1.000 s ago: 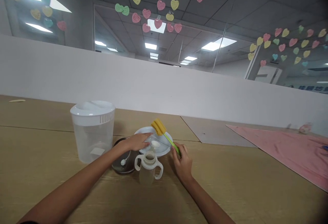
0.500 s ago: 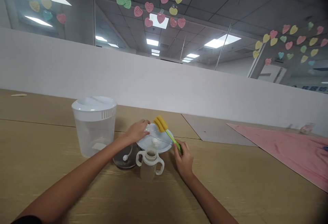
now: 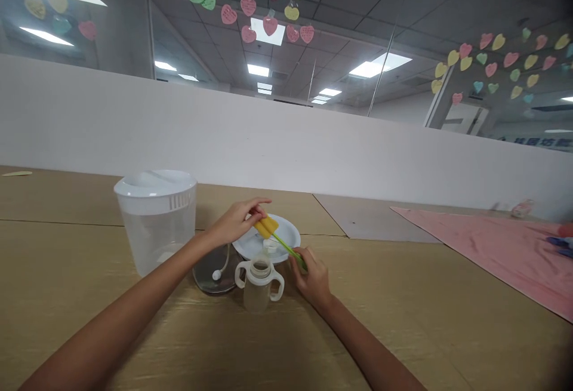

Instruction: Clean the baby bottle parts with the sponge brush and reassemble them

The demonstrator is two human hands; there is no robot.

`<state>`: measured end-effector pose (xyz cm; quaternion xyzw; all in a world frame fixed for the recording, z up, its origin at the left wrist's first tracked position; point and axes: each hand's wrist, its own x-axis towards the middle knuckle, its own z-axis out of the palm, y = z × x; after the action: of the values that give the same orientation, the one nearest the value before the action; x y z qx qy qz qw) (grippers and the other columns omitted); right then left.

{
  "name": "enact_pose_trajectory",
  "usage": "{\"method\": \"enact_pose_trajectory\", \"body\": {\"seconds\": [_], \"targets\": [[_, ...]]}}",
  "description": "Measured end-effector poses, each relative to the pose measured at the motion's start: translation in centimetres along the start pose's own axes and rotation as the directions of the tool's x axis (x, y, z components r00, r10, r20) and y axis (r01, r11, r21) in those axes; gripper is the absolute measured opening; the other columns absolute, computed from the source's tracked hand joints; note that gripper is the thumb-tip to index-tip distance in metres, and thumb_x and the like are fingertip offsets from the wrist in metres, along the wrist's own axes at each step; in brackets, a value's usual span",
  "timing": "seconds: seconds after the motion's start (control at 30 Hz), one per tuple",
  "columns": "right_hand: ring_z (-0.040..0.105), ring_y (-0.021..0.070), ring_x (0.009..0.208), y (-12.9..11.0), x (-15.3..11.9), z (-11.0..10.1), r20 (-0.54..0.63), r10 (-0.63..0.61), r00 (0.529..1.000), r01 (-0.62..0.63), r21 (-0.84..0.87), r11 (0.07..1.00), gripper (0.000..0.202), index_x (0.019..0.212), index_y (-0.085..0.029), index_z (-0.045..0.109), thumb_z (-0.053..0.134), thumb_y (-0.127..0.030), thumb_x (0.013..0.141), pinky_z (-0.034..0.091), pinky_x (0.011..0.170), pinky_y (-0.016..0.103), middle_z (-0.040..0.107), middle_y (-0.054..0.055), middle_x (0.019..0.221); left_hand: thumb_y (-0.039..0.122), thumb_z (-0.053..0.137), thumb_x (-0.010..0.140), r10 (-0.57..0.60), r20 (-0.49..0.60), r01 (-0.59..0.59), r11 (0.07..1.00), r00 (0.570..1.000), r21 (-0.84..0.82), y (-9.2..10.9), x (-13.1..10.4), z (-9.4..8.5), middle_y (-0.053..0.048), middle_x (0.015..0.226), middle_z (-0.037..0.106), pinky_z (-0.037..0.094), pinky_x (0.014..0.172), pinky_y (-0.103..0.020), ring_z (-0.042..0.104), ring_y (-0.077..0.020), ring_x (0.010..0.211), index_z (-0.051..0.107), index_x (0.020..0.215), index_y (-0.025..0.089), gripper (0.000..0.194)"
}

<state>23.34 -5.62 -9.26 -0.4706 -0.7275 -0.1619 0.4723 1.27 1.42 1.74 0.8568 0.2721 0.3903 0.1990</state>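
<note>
A bottle brush with a yellow sponge head (image 3: 267, 226) and a green handle slants over a white bowl (image 3: 290, 237). My right hand (image 3: 312, 277) is closed round the lower handle. At the other end, my left hand (image 3: 239, 219) pinches the tip of the sponge between thumb and fingers, one finger stretched out. Below the brush, an uncapped baby bottle (image 3: 257, 295) with two white side handles stands upright on the table, in front of the bowl. A small white piece (image 3: 270, 246) lies in the bowl, partly hidden by the bottle and brush.
Left of the bottle lies a dark round plate (image 3: 208, 277) with a straw and white weight (image 3: 217, 274) on it. Farther left stands a clear bucket (image 3: 156, 224) with a white lid. A pink cloth (image 3: 483, 248) covers the right side; a white wall (image 3: 268, 140) closes the back.
My left hand has come to the sponge head and now grips its tip. The brush has tipped lower and leftward. The view has shifted slightly right.
</note>
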Motion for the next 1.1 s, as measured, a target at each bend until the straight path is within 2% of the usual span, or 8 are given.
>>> {"method": "enact_pose_trajectory", "body": {"seconds": [0.23,0.33,0.43,0.5,0.67,0.83,0.97,1.1], "targets": [[0.06,0.0147,0.066,0.0,0.0,0.1,-0.03,0.043,0.999,-0.042,0.035,0.999,0.014,0.089,-0.019,0.057,0.047,-0.026,0.083,0.046,0.06,0.024,0.062,0.003,0.075,0.034,0.046,0.083,-0.048,-0.065,0.038,0.988,0.997,-0.148,-1.9,0.3,0.6,-0.01,0.106,0.062,0.047,0.085,-0.032,0.059,-0.0175,0.095,0.056,0.108,0.015,0.033],[0.059,0.0156,0.07,0.3,0.2,0.1,-0.089,0.145,0.985,-0.139,0.067,0.988,0.015,0.088,-0.018,0.057,0.047,-0.028,0.083,0.046,0.063,0.026,0.062,0.004,0.077,0.036,0.045,0.083,-0.121,-0.091,0.116,0.992,0.988,-0.057,-3.1,0.3,0.5,-0.01,0.104,0.063,0.047,0.084,-0.035,0.059,-0.0193,0.094,0.056,0.107,0.014,0.034],[0.057,0.0165,0.071,0.7,0.3,0.1,-0.16,0.282,0.946,-0.266,0.114,0.957,0.017,0.087,-0.018,0.057,0.048,-0.031,0.082,0.046,0.066,0.028,0.062,0.004,0.078,0.033,0.043,0.082,-0.182,0.016,0.176,0.969,0.983,0.171,-4.0,-0.2,1.1,-0.012,0.109,0.061,0.044,0.089,-0.038,0.057,-0.0218,0.099,0.054,0.11,0.013,0.036],[0.057,0.0169,0.072,0.9,0.4,0.1,-0.179,0.352,0.919,-0.329,0.146,0.933,0.018,0.087,-0.017,0.057,0.049,-0.032,0.082,0.045,0.067,0.029,0.062,0.004,0.079,0.029,0.043,0.082,-0.191,0.125,0.144,0.939,0.974,0.311,-4.3,-0.6,1.9,-0.013,0.119,0.056,0.038,0.096,-0.04,0.051,-0.0237,0.11,0.052,0.115,0.012,0.039],[0.055,0.0164,0.07,0.8,0.5,0.1,-0.138,0.365,0.921,-0.34,0.175,0.924,0.019,0.087,-0.016,0.057,0.049,-0.033,0.082,0.044,0.066,0.028,0.06,0.004,0.078,0.029,0.045,0.082,-0.21,0.34,0.041,0.896,0.917,0.442,-4.1,-1.2,3.2,-0.013,0.133,0.045,0.029,0.104,-0.038,0.04,-0.0241,0.122,0.047,0.124,0.014,0.045],[0.054,0.0163,0.07,0.7,0.4,0.1,-0.148,0.364,0.919,-0.34,0.168,0.925,0.019,0.087,-0.016,0.057,0.049,-0.033,0.082,0.043,0.066,0.028,0.06,0.003,0.077,0.036,0.047,0.082,-0.174,0.281,0.004,0.856,0.944,0.517,-4.1,-1.0,3.0,-0.014,0.128,0.048,0.031,0.1,-0.038,0.043,-0.0253,0.118,0.045,0.125,0.014,0.049],[0.054,0.0159,0.07,0.7,0.4,0.1,-0.146,0.36,0.922,-0.335,0.169,0.927,0.019,0.087,-0.016,0.058,0.049,-0.032,0.082,0.043,0.066,0.027,0.06,0.003,0.078,0.038,0.049,0.081,-0.119,0.352,-0.077,0.865,0.928,0.495,-4.1,-0.9,2.9,-0.01,0.137,0.039,0.023,0.105,-0.04,0.032,-0.026,0.126,0.043,0.127,0.02,0.05],[0.054,0.016,0.07,0.8,0.4,0.1,-0.138,0.366,0.92,-0.341,0.178,0.923,0.02,0.087,-0.016,0.058,0.049,-0.033,0.082,0.043,0.066,0.027,0.06,0.003,0.078,0.033,0.05,0.079,-0.146,0.324,-0.001,0.91,0.935,0.414,-4.1,-1.0,3.2,-0.011,0.113,0.054,0.037,0.092,-0.036,0.05,-0.024,0.104,0.051,0.111,0.016,0.036]]}}
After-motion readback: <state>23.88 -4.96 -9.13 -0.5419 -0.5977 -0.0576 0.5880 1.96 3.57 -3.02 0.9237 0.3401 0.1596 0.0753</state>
